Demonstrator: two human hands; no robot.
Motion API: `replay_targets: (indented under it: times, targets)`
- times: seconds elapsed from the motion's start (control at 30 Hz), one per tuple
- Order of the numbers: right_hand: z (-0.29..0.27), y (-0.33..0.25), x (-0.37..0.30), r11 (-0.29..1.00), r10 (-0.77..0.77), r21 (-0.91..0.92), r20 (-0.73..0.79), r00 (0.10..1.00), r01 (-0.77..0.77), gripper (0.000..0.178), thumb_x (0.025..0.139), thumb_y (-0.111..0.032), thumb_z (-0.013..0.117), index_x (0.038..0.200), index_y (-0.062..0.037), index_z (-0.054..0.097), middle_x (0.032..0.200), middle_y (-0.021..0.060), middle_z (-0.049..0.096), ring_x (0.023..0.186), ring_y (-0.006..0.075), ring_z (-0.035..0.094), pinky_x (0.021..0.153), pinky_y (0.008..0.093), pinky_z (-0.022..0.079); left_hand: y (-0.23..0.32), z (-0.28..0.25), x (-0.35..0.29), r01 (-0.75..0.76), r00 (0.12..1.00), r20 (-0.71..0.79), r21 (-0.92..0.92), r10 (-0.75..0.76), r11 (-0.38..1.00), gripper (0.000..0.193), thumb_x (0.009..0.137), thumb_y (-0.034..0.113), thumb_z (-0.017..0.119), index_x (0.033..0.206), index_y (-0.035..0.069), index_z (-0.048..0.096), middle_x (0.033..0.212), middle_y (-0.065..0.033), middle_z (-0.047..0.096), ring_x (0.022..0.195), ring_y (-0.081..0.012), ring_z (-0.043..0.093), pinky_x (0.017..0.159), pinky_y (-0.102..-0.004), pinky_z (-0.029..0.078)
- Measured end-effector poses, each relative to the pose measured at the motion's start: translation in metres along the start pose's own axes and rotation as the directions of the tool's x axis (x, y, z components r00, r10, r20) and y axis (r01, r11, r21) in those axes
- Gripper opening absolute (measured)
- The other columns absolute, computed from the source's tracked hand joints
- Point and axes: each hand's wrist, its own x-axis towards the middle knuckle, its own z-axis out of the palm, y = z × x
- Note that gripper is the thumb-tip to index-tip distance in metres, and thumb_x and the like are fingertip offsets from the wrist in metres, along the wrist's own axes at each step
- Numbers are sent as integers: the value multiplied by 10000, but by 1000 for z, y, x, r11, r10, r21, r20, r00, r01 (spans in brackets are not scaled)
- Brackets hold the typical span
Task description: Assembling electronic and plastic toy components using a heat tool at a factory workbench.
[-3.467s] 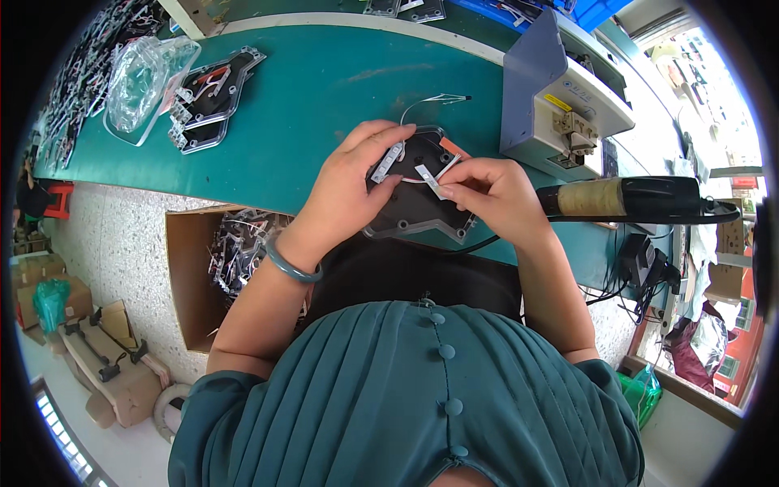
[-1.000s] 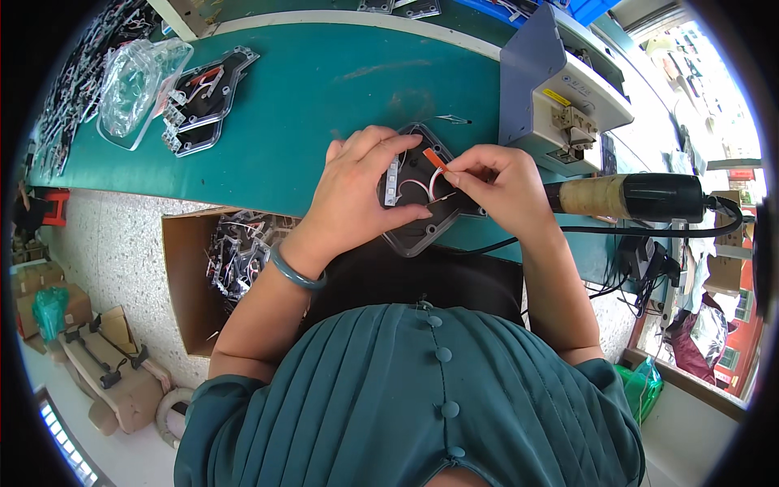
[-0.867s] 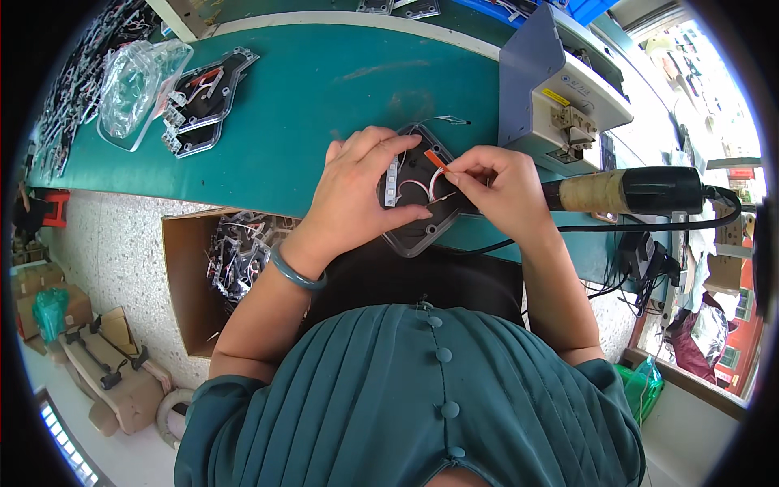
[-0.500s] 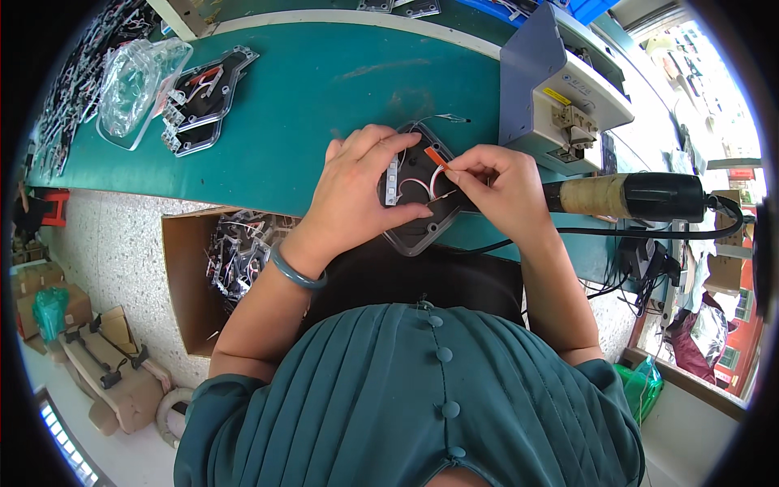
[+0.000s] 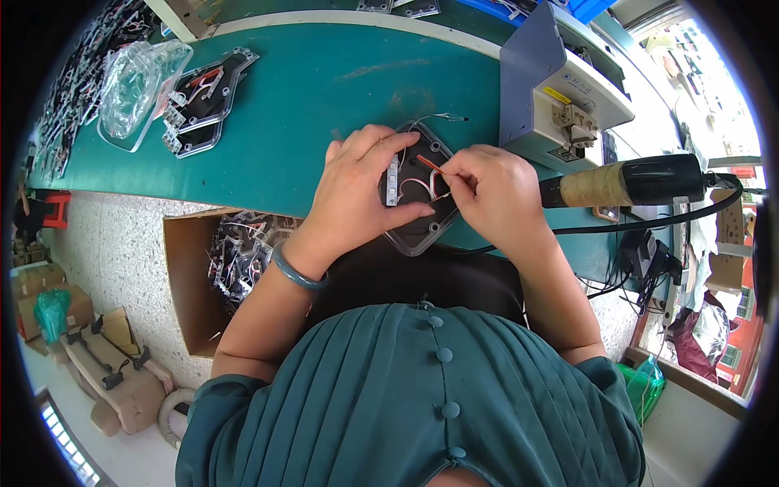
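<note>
My left hand (image 5: 353, 183) is closed around the left side of a black housing with a clear rim (image 5: 418, 237), thumb on its face. A white strip with small square parts (image 5: 392, 180) shows along the left inside of the housing, near those fingers. Between thumb and forefinger my right hand (image 5: 495, 191) pinches a thin orange strip (image 5: 428, 164) over the housing. The same hand also holds an electric screwdriver (image 5: 649, 180), black with tan tape, its body sticking out to the right. White wires (image 5: 422, 187) curve inside the housing.
Two similar housings (image 5: 203, 101) and a clear plastic piece (image 5: 138, 89) lie at the left of the green bench (image 5: 324, 89). A grey-blue machine (image 5: 552, 97) stands at the right. Below the bench is a carton (image 5: 188, 284) of parts. A black cable (image 5: 649, 230) trails from the screwdriver.
The orange strip has tilted and now shows a narrower edge. My right hand has turned slightly, and the screwdriver's rear end has risen toward the far side. My left hand stays put.
</note>
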Motion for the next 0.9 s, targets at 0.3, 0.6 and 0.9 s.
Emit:
replay_targets:
  times: [0.3, 0.6, 0.9]
  targets:
    - [-1, -17, 5, 969, -9, -245, 110, 994, 36, 48, 774, -47, 711, 811, -65, 687, 812, 92, 657, 772, 300, 659, 659, 407, 508, -1, 0, 0, -35, 999, -27, -22, 35, 999, 828, 568, 290, 952, 1305, 134, 608, 1186, -50, 594, 1096, -248, 586, 894, -406, 387]
    - [-67, -33, -12, 916, -369, 160, -14, 929, 367, 126, 798, -75, 703, 919, -47, 683, 930, 124, 644, 868, 270, 638, 768, 347, 509, 2, -7, -3, -92, 996, 25, 122, 89, 988, 461, 717, 323, 859, 1148, 210, 742, 1106, 5, 589, 1004, -206, 546, 845, -390, 363]
    - [-89, 51, -58, 749, 275, 653, -462, 843, 113, 948, 679, -17, 907, 1467, 17, 381, 1388, 155, 563, 1256, 250, 584, 1099, 413, 451, 18, 2, 3, -155, 988, 10, 212, 156, 965, 460, 691, 260, 848, 1125, 171, 727, 1184, -39, 598, 1154, -278, 540, 1006, -443, 350]
